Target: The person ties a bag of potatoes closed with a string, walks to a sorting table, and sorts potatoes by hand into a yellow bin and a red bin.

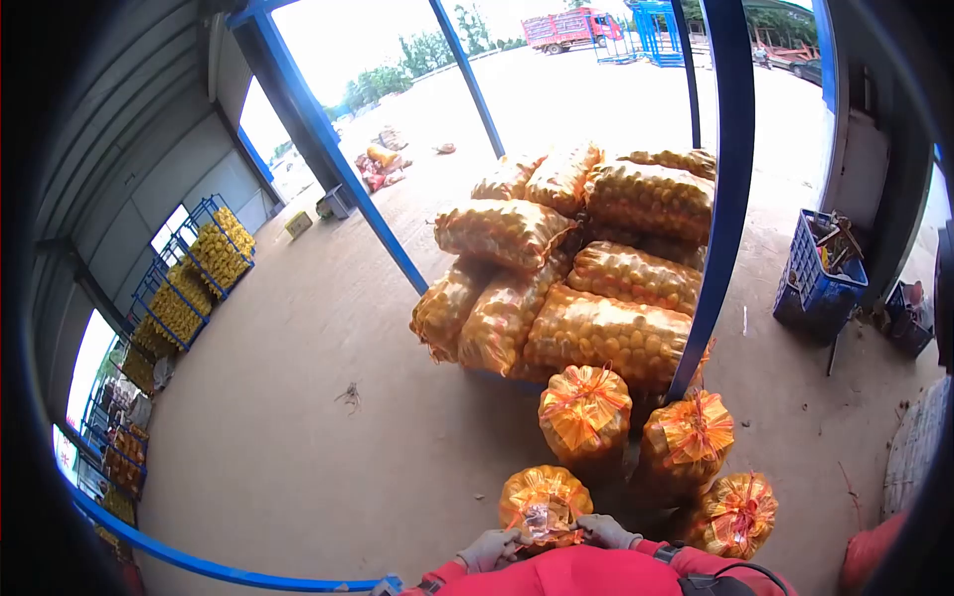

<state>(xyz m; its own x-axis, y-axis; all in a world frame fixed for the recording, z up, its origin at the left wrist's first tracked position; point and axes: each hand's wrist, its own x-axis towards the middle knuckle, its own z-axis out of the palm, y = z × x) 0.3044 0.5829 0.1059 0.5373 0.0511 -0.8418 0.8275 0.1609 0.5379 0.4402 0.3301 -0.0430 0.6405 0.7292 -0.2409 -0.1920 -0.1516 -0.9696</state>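
Fingers (511, 537) at Near Orange Sack (547, 485)

Gloved left hand (487, 549) and right hand (609, 531) touch the sack's near top edge; whether the fingers are closed cannot be told. Even pressure from both sides should hold it steady, clear of the upright sacks (584, 409) beyond.

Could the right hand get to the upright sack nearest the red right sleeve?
Probably yes: nothing visible stands between the right hand and that upright sack, though the hand seems busy at the nearer sack in front of the person.
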